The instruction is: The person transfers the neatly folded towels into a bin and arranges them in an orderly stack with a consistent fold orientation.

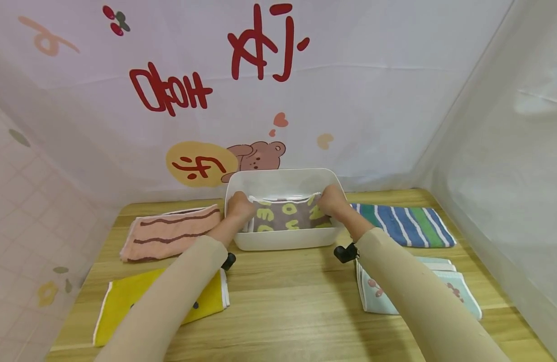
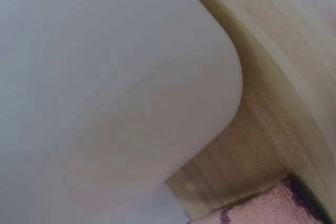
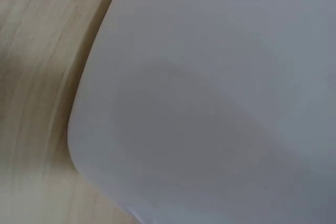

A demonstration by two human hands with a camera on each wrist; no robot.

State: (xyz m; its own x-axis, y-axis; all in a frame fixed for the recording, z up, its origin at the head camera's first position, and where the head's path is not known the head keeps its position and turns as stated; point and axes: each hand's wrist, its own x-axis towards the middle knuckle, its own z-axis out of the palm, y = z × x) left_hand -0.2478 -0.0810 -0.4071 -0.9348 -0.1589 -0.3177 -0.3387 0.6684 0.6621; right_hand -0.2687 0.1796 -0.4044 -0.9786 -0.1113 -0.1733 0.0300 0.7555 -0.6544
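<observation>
1. The landmark is a white plastic bin (image 1: 285, 241), standing on a wood-grain table (image 1: 278, 296) close to the backdrop.
2. Inside the bin lies a brown towel (image 1: 301, 221) with yellow-green letters, spread across its width, its pale-edged far side lying toward the bin's far wall.
3. The left hand (image 1: 240, 207) reaches into the bin's left end, fingers curled in, gripping the brown towel near its far left corner; the fingertips themselves are hidden.
4. The right hand (image 1: 332, 202) is at the bin's right end, likewise closed, with hold of the same towel near its far right corner; its fingertips are hidden too.
5. Both wrist views are filled mostly by the bin's white wall, and neither shows the fingers.
6. Just left of the bin is a folded peach towel (image 1: 169, 234) with wavy dark-brown stripes.
7. Left of the bin and nearer the person lies a yellow towel (image 1: 210, 299), partly covered by the left sleeve (image 1: 165, 296).
8. Just right of the bin is a folded blue-and-green towel (image 1: 400, 225) with white stripes.
9. Right of the bin and nearer the person, a folded pale-blue towel (image 1: 457, 289) with cherry motifs lies partly behind the right sleeve (image 1: 423, 296).
10. Behind the bin hangs a white printed backdrop (image 1: 369, 115) with red characters and a bear.
</observation>
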